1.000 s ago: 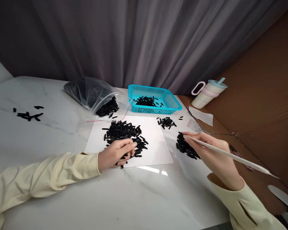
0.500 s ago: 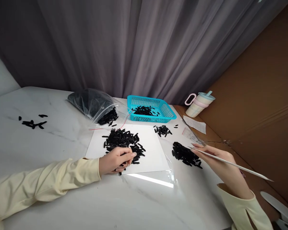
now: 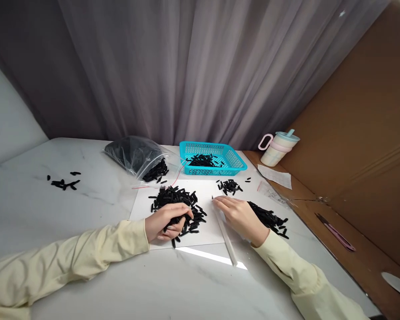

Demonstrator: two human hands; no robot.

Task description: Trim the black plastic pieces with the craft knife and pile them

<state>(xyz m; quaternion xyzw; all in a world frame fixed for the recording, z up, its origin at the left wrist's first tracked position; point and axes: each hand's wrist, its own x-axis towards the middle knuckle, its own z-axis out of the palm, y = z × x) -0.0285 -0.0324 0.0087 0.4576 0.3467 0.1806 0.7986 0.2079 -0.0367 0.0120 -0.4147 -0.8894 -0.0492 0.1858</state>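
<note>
Over the front of a heap of small black strips (image 3: 176, 198), my left hand (image 3: 168, 220) is curled, with some black strips between thumb and fingers. The heap lies on a white sheet (image 3: 211, 235). My right hand (image 3: 238, 218) is closed on a slim white stick-like tool (image 3: 228, 244), just right of that heap. A small dark tip shows beyond the right fingertips; whether it is a strip or the tool's point I cannot tell. Behind this hand, a second pile of black strips (image 3: 270, 218) is partly hidden by it.
At the back stand a clear zip bag (image 3: 130, 153) of black strips and a blue basket (image 3: 216, 171) holding more. A small group of strips (image 3: 230, 186) lies before the basket. Farther right are a cup (image 3: 280, 146), a paper slip (image 3: 275, 176) and pink-handled tweezers (image 3: 336, 233).
My right hand has moved left with the white tool, from the right-hand pile to beside the middle heap. My left hand has opened slightly, showing black strips between its fingers. The view has shifted a little.
</note>
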